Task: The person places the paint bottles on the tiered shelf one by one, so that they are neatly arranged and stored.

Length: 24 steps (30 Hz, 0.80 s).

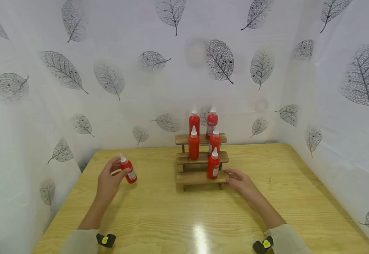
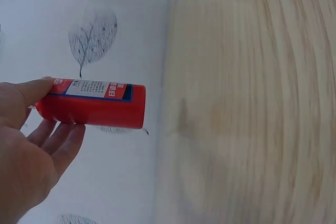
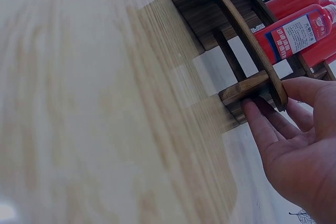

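My left hand holds a red squeeze bottle with a white pointed cap, thumb on one side and fingers on the other. The bottle is tilted and off the table; its printed label shows in the left wrist view. On the right, my right hand pinches the right end of the lowest step of a three-step wooden display rack. In the right wrist view, fingers reach under that step. A similar red bottle stands upright on the lowest step, near its right end.
The middle step carries two more red bottles, one at left and one at right. Another two, a left bottle and a right bottle, stand on the top step. Behind the wooden table hangs a leaf-patterned white curtain.
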### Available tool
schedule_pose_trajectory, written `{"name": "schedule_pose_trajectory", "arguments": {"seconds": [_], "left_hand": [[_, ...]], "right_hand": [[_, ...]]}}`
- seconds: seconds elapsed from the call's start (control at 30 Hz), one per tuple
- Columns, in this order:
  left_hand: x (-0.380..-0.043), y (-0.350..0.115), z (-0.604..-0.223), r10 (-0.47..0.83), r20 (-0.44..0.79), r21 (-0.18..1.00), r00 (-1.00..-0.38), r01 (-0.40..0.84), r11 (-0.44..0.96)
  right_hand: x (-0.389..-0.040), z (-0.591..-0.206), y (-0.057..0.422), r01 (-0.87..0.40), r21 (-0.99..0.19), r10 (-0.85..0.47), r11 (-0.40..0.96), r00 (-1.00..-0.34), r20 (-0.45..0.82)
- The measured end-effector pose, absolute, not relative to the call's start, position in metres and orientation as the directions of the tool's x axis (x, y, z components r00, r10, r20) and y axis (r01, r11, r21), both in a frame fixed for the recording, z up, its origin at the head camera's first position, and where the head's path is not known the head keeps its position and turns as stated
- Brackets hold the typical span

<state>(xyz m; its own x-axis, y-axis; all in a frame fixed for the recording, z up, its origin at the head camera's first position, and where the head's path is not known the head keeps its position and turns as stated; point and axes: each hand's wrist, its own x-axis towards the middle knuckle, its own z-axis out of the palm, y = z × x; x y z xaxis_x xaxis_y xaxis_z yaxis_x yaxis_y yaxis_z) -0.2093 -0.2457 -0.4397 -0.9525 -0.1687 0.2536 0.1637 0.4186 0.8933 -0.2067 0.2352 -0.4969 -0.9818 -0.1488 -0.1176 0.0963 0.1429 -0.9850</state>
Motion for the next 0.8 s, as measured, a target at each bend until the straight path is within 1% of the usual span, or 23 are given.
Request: {"name": "schedule_pose_trajectory", "arguments": {"seconds": [0.13, 0.37, 0.8], "left_hand": [[-0.207, -0.227, -0.434, -0.102, 0.264, 0.898, -0.959, 0.205, 0.390], [-0.206, -0.190, -0.425, 0.020, 0.234, 0.909, -0.972, 0.226, 0.351], [-0.210, -0.125, -0.416, 0.149, 0.304, 0.910, -0.941, 0.333, 0.245]], "right_hand": [[-0.206, -0.496, 0.235, 0.099, -0.985, -0.151, 0.144, -0.981, -0.121], [-0.205, -0.496, 0.235, 0.106, -0.984, -0.151, 0.142, -0.980, -0.128], [-0.205, -0.494, 0.235, 0.102, -0.983, -0.151, 0.151, -0.981, -0.125]]}}
